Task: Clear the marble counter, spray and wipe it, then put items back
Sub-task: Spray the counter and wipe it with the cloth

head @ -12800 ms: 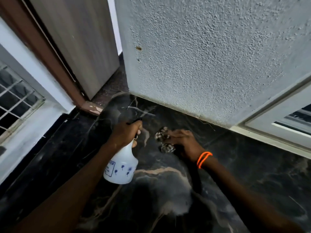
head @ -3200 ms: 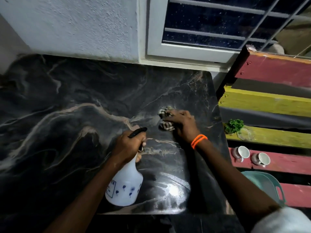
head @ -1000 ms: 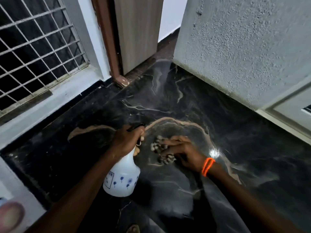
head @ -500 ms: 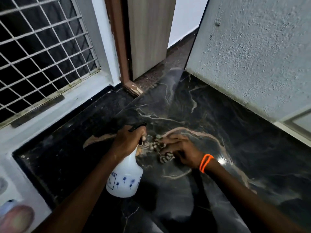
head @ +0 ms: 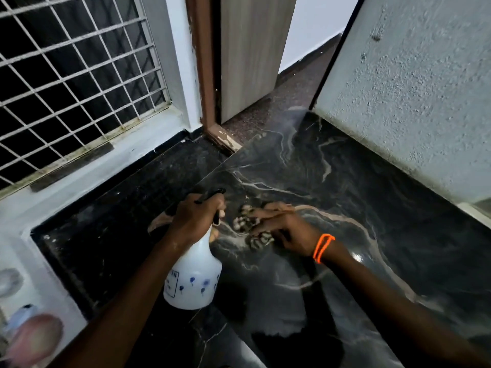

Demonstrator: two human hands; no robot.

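Black marble worktop [head: 372, 208], mid-slab: my right hand [head: 284, 227] presses the patterned cloth [head: 245, 223], fingers straight, not pinching. Left hand [head: 196, 216] grips the spray bottle [head: 192, 282] by its neck, just left. Risk: cloth skids free on slick stone; bottle clips slab edge.

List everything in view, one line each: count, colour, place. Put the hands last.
marble counter: one, black with pale veins, centre and right
spray bottle: one, white with blue print, black trigger, over the counter's left edge
cloth: one, dark-and-pale patterned, on the counter
window grille: one, white, upper left
door: one, pale wood grain, brown frame, top centre
wall: one, pale, textured, upper right
blurred objects: pink and pale, lower left, cannot identify
wristband: one, orange, right wrist
left hand: grips the spray bottle
right hand: presses the cloth
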